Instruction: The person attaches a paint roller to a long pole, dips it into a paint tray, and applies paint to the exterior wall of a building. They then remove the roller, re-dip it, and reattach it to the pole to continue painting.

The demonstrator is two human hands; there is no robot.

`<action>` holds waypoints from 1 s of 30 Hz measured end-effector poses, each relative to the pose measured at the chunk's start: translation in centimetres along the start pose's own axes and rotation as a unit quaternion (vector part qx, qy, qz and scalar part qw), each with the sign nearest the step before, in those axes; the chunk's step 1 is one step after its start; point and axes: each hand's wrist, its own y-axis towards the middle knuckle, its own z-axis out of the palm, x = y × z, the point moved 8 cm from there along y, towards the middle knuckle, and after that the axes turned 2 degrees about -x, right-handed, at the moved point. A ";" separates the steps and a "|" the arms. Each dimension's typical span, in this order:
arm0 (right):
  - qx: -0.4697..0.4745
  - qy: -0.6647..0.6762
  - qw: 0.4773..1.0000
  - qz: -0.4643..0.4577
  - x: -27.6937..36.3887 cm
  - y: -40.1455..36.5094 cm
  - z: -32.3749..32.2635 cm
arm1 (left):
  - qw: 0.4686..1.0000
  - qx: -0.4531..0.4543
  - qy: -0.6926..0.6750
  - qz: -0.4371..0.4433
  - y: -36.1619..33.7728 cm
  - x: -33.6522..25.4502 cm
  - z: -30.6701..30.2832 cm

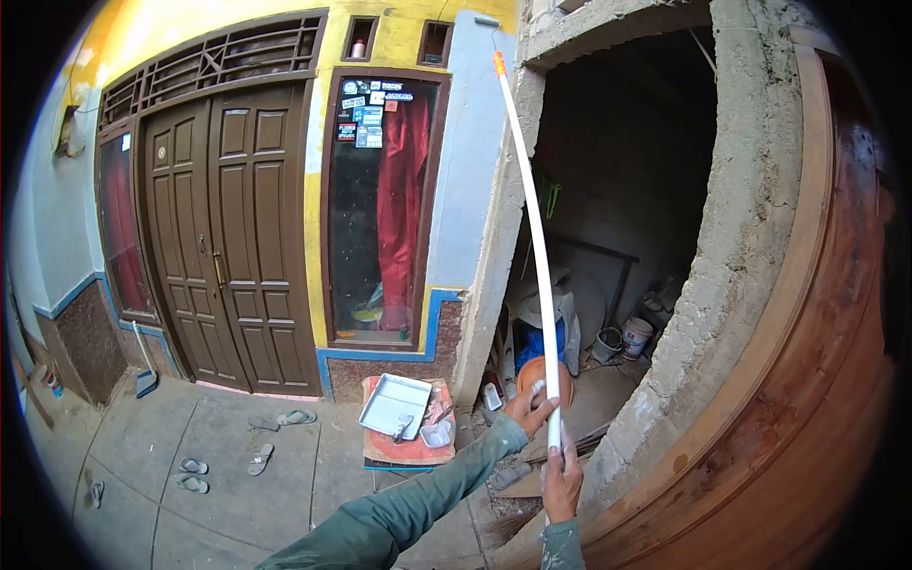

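Observation:
A long white pole (535,228) with an orange collar (500,64) rises from my hands toward the top of the wall. At its far end a paint roller (486,21) is against the pale blue painted wall strip (464,161). My left hand (529,415) closes on the pole from the left side. Lower down, my right hand (562,484) is wrapped around the same pole near its bottom. To the left of my hands, a white paint tray (395,403) and a small white tub (436,435) rest on a paint-stained, red-orange board (413,450).
A rough concrete doorway (731,218) opens on the right, with buckets (636,336) and an orange basin (545,380) inside. A wooden panel (760,427) stands close at right. Several sandals (260,460) and a dustpan (145,382) are on the floor at left.

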 end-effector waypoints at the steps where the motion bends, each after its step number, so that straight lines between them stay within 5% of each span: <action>1: 0.005 0.021 1.000 0.021 1.4 0.3 0.1 | 1.000 0.000 0.000 0.001 0.3 -0.4 0.0; 17: 0.037 0.023 0.988 0.148 -5.3 -5.9 -1.6 | 0.996 0.031 0.054 -0.065 -6.0 3.8 2.8; 30: 0.002 0.042 0.992 0.122 -4.8 -7.8 -1.6 | 0.993 0.055 -0.012 -0.104 -8.1 4.7 3.5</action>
